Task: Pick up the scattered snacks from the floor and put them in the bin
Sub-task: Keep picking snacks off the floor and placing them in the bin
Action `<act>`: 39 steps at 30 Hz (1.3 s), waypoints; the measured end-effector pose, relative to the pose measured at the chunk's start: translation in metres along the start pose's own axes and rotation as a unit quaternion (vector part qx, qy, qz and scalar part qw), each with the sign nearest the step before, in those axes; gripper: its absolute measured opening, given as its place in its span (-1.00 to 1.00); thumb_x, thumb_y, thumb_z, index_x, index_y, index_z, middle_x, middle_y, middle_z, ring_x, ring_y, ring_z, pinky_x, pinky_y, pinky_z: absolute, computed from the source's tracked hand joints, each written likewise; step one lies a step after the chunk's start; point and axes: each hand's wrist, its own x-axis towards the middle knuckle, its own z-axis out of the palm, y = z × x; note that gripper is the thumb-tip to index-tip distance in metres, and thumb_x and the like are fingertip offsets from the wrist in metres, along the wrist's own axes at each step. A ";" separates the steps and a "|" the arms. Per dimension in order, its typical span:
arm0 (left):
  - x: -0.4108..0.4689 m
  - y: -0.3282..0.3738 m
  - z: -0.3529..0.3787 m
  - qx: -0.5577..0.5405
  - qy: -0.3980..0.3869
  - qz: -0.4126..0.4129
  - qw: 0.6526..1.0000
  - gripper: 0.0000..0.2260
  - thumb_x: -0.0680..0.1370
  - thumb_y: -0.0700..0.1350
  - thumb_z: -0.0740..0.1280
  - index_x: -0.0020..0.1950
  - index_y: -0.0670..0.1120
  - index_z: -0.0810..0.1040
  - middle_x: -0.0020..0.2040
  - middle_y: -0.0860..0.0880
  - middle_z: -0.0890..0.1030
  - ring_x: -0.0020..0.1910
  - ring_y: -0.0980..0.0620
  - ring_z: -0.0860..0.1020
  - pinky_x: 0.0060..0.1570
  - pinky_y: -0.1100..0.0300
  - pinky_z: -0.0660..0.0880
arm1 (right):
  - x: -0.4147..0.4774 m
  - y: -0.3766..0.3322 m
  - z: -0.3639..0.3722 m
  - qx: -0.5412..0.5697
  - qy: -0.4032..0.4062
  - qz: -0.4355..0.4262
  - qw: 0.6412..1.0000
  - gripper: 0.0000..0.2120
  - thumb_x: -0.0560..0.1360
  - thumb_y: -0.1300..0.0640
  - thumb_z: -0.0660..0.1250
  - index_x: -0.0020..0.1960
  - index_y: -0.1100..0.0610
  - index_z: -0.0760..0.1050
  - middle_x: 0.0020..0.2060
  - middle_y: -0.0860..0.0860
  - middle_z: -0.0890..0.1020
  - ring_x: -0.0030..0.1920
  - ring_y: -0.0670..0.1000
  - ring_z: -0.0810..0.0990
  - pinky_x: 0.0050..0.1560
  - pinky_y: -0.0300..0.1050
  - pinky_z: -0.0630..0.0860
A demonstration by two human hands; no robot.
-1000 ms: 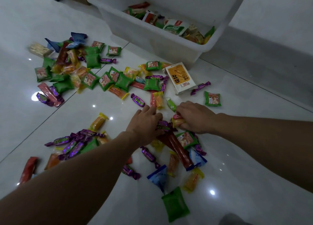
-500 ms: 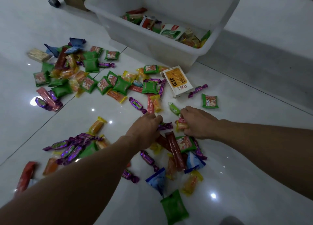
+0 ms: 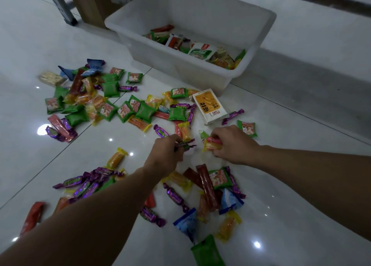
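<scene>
Nearest to me, a green packet and a blue pouch are lying on the white tiled floor, waiting their turn. A bunch of purple twist candies is sitting just left of my left forearm. Both forearms are reaching forward and down, converging on the middle of the spill, so I am working the closest patch with two hands at once.

My left hand is hovering knuckles-up, fingers curled and pinching a purple candy whose twisted ends are poking out past them. I am judging it to be just clear of the tile, though I cannot tell for sure. Close beside it, but not touching, my right hand is turned palm-down, fingers wrapped round a small clutch of yellow and pink wrappers. I am bunching several together, I think, so that each trip to the bin counts for more.

Beyond the hands a white-and-orange carton is lying flat, and green packets mixed with orange ones are spreading off to the far left. Farthest away, the white bin is standing open on the floor, with some snacks already lying in its bottom. Most of the scatter is not yet gathered.
</scene>
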 end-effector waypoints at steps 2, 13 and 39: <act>0.003 0.001 -0.002 -0.028 0.031 -0.021 0.999 -0.84 0.58 -0.19 0.29 0.14 -0.15 0.55 -0.08 -0.07 0.61 -0.32 0.20 0.47 -0.35 0.48 0.36 | 0.002 -0.005 -0.006 0.019 0.025 0.000 1.000 -0.69 0.37 0.09 0.47 0.05 0.19 0.53 -0.05 0.12 0.60 -0.08 0.08 0.56 -0.08 0.03 0.55; 0.039 0.042 -0.067 -0.186 0.175 -0.039 0.966 -0.81 0.53 -0.13 0.37 0.14 -0.11 0.59 -0.10 -0.07 0.66 -0.19 -0.01 0.62 -0.17 0.11 0.57 | 0.031 -0.035 -0.075 0.140 0.191 0.051 0.970 -0.66 0.37 0.05 0.50 0.05 0.20 0.56 -0.06 0.09 0.64 -0.06 0.05 0.59 -0.01 0.03 0.57; 0.222 0.146 -0.097 -0.253 0.215 -0.032 0.943 -0.87 0.54 -0.11 0.35 0.05 -0.09 0.62 -0.07 -0.08 0.63 -0.23 -0.01 0.54 -0.24 0.18 0.47 | 0.142 0.041 -0.170 0.308 0.358 0.178 0.863 -0.67 0.30 0.06 0.56 0.01 0.09 0.59 -0.08 -0.01 0.63 -0.10 -0.05 0.60 -0.14 -0.22 0.54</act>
